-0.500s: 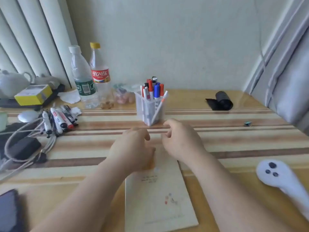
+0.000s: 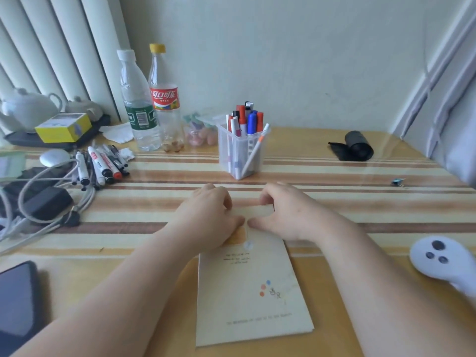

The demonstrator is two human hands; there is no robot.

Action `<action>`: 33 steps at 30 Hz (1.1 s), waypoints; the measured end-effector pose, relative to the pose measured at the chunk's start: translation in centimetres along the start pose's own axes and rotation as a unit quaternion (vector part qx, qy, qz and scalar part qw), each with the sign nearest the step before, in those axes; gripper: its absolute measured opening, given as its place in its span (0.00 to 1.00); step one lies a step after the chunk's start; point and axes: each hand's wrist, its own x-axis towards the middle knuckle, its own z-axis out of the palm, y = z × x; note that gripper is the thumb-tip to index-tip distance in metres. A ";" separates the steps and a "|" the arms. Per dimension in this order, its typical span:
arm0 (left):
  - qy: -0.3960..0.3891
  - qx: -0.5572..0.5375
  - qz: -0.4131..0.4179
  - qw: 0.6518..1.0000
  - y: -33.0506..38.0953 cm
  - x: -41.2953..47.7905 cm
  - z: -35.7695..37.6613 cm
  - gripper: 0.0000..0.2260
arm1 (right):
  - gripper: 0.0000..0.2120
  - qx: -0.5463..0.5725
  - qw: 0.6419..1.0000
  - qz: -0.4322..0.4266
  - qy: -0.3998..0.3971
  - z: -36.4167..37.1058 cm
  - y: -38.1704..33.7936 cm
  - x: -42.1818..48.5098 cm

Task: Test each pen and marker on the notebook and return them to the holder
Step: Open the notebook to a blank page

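A closed cream notebook (image 2: 253,292) lies on the desk in front of me. My left hand (image 2: 210,215) and my right hand (image 2: 288,215) rest side by side on its far edge, fingers curled over the edge, thumbs on the cover and nearly touching. Just beyond the hands stands a clear plastic holder (image 2: 240,155) with several red, blue and white pens and markers upright in it. A loose pile of markers (image 2: 103,163) lies on the desk to the left. Neither hand holds a pen.
Two plastic bottles (image 2: 146,99) stand behind the marker pile, with a small bag of snacks (image 2: 201,135) beside them. Cables and a charger (image 2: 46,202) sprawl at the left, a phone (image 2: 18,305) at the near left, a white controller (image 2: 443,261) at the near right, and a black roll (image 2: 356,145) at the far right.
Both hands have lowered a little onto the notebook's far edge; the right fingers have curled down and the thumbs have come together.
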 end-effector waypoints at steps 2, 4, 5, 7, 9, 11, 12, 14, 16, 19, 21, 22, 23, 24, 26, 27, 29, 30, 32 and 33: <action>0.003 -0.009 0.003 1.000 0.2 0.0 -0.1 0.12 | 0.24 -0.001 1.000 -0.001 0.005 -0.2 0.0 -0.1; -0.002 -0.009 0.003 1.000 0.4 -0.1 -0.1 0.12 | 0.24 -0.003 1.000 0.004 0.005 -0.4 -0.1 -0.2; -0.003 -0.009 0.002 1.000 0.4 -0.1 -0.1 0.12 | 0.24 -0.005 1.000 0.006 0.005 -0.4 -0.2 -0.2; 0.004 -0.014 0.002 1.000 0.4 0.0 0.0 0.12 | 0.24 -0.010 1.000 0.009 0.009 -0.5 -0.4 -0.1; 0.006 -0.024 0.004 1.000 0.3 0.0 0.1 0.14 | 0.23 -0.013 1.000 0.012 0.014 -0.6 -0.7 -0.2; 0.005 -0.036 0.006 0.999 0.2 0.1 0.3 0.15 | 0.22 -0.014 1.000 0.015 0.018 -0.6 -0.8 -0.3; 0.008 -0.041 0.007 0.999 0.2 0.2 0.4 0.15 | 0.22 -0.013 1.000 0.016 0.019 -0.6 -0.8 -0.3; 0.018 -0.056 0.003 0.998 0.3 0.2 0.4 0.13 | 0.22 -0.005 1.000 0.015 0.016 -0.5 -0.8 -0.4; 0.028 -0.081 -0.004 0.996 0.3 0.3 0.2 0.10 | 0.25 0.009 1.000 0.005 0.012 -0.5 -0.7 -0.5; 0.037 -0.143 -0.019 0.989 0.3 0.2 0.1 0.07 | 0.30 0.046 0.998 -0.024 0.031 -0.5 -0.4 -0.5; 0.042 -0.186 -0.022 0.981 0.3 0.2 0.1 0.07 | 0.28 0.070 0.995 -0.036 0.053 -0.3 -0.1 -0.3; 0.044 -0.203 -0.024 0.978 0.4 0.2 0.1 0.07 | 0.24 0.082 0.994 -0.043 0.064 -0.2 0.2 -0.1; 0.049 -0.219 -0.030 0.974 0.5 0.2 0.0 0.07 | 0.20 0.102 0.991 -0.053 0.075 -0.1 0.5 0.0; 0.056 -0.240 -0.038 0.968 0.6 0.2 0.0 0.07 | 0.15 0.136 0.984 -0.070 0.087 0.0 0.8 0.1; 0.076 -0.302 -0.053 0.949 0.7 0.3 -0.1 0.07 | 0.13 0.248 0.960 -0.088 0.099 0.0 1.1 0.2; 0.088 -0.338 -0.060 0.935 0.8 0.4 -0.1 0.07 | 0.15 0.320 0.939 -0.083 0.094 -0.2 1.2 0.2; 0.100 -0.410 -0.082 0.903 1.0 0.5 -0.2 0.07 | 0.18 0.488 0.870 -0.053 0.042 -0.8 1.2 -0.2; 0.096 -0.445 -0.100 0.885 1.1 0.5 -0.2 0.07 | 0.19 0.537 0.843 -0.035 0.012 -1.1 1.1 -0.5; 0.073 -0.496 -0.133 0.855 1.4 0.3 -0.3 0.07 | 0.16 0.524 0.851 -0.038 -0.001 -1.3 1.1 -0.8; 0.053 -0.515 -0.137 0.845 1.5 0.2 -0.4 0.09 | 0.14 0.513 0.857 -0.046 0.002 -1.1 1.0 -0.9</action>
